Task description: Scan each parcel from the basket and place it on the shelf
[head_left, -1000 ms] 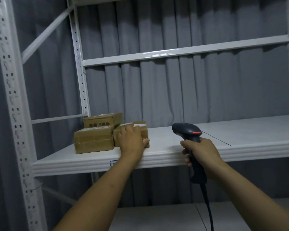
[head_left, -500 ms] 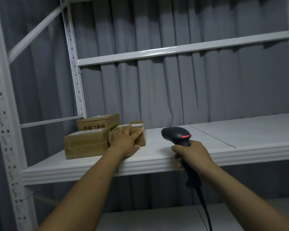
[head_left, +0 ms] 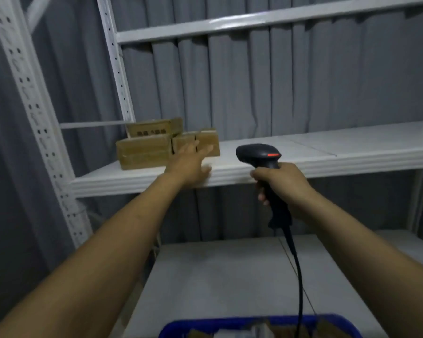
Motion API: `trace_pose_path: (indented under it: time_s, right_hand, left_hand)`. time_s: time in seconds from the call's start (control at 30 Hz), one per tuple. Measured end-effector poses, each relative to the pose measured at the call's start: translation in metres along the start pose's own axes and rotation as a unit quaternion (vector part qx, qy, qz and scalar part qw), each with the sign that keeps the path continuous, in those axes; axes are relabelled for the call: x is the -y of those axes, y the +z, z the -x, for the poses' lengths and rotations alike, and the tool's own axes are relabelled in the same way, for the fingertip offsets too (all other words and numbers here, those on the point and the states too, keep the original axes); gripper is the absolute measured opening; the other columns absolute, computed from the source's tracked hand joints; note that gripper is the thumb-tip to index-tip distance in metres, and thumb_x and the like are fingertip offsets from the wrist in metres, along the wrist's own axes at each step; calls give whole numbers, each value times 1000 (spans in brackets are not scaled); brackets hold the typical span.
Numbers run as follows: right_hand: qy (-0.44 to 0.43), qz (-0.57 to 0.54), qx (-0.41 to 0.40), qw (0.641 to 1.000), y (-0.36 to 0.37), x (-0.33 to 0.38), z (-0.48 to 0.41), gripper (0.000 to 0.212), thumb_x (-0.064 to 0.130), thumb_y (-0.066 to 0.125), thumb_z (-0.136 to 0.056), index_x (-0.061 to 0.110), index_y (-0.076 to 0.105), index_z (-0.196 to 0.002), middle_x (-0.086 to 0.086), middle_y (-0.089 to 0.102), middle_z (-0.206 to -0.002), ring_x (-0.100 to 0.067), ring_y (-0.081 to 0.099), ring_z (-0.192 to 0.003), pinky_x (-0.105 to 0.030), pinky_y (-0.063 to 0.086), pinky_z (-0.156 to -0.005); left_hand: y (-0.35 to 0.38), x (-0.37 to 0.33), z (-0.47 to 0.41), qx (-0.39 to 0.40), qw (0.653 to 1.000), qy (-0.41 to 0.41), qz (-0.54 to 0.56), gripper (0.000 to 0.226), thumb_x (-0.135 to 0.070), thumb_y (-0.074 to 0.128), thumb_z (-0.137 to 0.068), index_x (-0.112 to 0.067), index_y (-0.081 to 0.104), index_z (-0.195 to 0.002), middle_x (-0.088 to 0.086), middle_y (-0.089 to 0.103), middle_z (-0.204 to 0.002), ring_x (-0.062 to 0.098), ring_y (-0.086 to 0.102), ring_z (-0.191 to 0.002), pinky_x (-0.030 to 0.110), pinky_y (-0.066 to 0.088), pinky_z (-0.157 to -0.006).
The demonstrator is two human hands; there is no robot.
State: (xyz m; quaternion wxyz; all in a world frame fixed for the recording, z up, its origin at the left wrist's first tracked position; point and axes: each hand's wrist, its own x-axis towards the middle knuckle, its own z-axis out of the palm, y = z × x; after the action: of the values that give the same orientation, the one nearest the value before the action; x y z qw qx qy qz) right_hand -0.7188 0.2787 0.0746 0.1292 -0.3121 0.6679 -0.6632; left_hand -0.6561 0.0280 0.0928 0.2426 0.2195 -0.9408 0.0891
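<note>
L hand [head_left: 188, 167]: fingers straight, holding nothing, just by front parcel [head_left: 206, 142] on shelf [head_left: 303, 162].
R hand [head_left: 282, 189]: curled tight round scanner [head_left: 258, 154] handle.
Basket [head_left: 205, 324]: blue, btm edge.

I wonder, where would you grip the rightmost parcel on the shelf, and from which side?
Probably by its free right end, from the front right, thumb on the front face and fingers over the flat top. The rightmost parcel sits close against the larger parcel on its left, leaving no finger room there. The left hand is open before it; the right hand holds the scanner.
</note>
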Motion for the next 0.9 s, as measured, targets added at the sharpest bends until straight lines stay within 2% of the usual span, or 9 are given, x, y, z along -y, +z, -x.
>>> trace_pose_path:
  time_s: [0.07, 0.2, 0.37, 0.5, 0.6, 0.63, 0.7, 0.77, 0.9]
  right_hand:
    - [8, -18, 7, 1000, 3, -5, 30, 14, 12, 66, -86, 1, 62, -77, -15, 61, -66, -18, 55, -41, -24, 44, -40]
    - [46, -20, 18, 999, 6, -32, 99, 14, 14, 66, -87, 4, 62, -78, -13, 58, -67, -18, 54, -42, -25, 44, -41]
    - [130, -33, 5, 991, -4, -87, 175, 13, 13, 65, -88, 1, 61, -88, -16, 62, -73, -19, 52, -44, -27, 42, -42]
    - [210, -13, -10, 978, -25, -140, 220, 15, 15, 66, -88, 0, 63, -90, -13, 65, -68, -19, 55, -46, -31, 46, -48]
    - [248, 10, -23, 969, -44, -177, 244, 19, 16, 66, -87, -3, 65, -92, -12, 62, -62, -20, 56, -47, -30, 48, -49]
    - [258, 9, -26, 966, -50, -185, 249, 17, 15, 65, -88, -1, 64, -93, -11, 62, -62, -21, 56, -48, -30, 48, -50]
    - [265, -1, -39, 963, -60, -197, 255, 10, 13, 65, -89, 5, 60, -91, -9, 59, -60, -21, 55, -47, -30, 47, -48]
    - [267, -16, -57, 962, -67, -206, 256, 11, 12, 66, -88, 6, 58, -93, -8, 59, -58, -22, 55, -46, -30, 46, -46]
    - [280, -32, -72, 957, -74, -212, 256, 11, 15, 67, -89, 6, 60, -90, -11, 61, -61, -24, 55, -48, -32, 47, -49]
  left_hand:
    - [-4, -11, 38, -12, 1000, 8, 18, 59, -49, 50, -93, -31, 34, -147, 11, 22, -158, 32, 23, -143, 44, 26, -115]
    - [11, -37, 123, 29, 998, 9, 61, 53, -45, 54, -93, -26, 46, -141, 14, 28, -154, 34, 26, -140, 44, 28, -114]
    - [66, -79, 227, 128, 983, 13, 131, 50, -45, 54, -93, -24, 50, -139, 9, 36, -151, 29, 33, -137, 38, 31, -111]
    - [112, -117, 298, 222, 952, 17, 210, 50, -46, 54, -94, -26, 49, -139, 6, 38, -149, 24, 36, -136, 34, 33, -110]
    - [132, -149, 337, 284, 917, 18, 280, 45, -45, 56, -93, -27, 52, -135, -2, 45, -140, 17, 44, -127, 24, 37, -92]
    - [137, -158, 346, 303, 904, 13, 301, 47, -47, 57, -91, -28, 52, -135, -5, 46, -140, 15, 45, -126, 22, 36, -92]
    - [148, -174, 358, 333, 878, 0, 344, 64, -65, 61, -80, -36, 49, -136, -8, 44, -145, 12, 44, -127, 29, 39, -103]
    - [159, -186, 366, 357, 843, -19, 401, 77, -76, 64, -68, -42, 47, -134, -11, 47, -142, 9, 48, -124, 37, 44, -104]
    - [171, -198, 378, 330, 823, -79, 456, 64, -49, 73, -76, -37, 44, -131, -15, 47, -129, 7, 48, -118, 29, 45, -100]
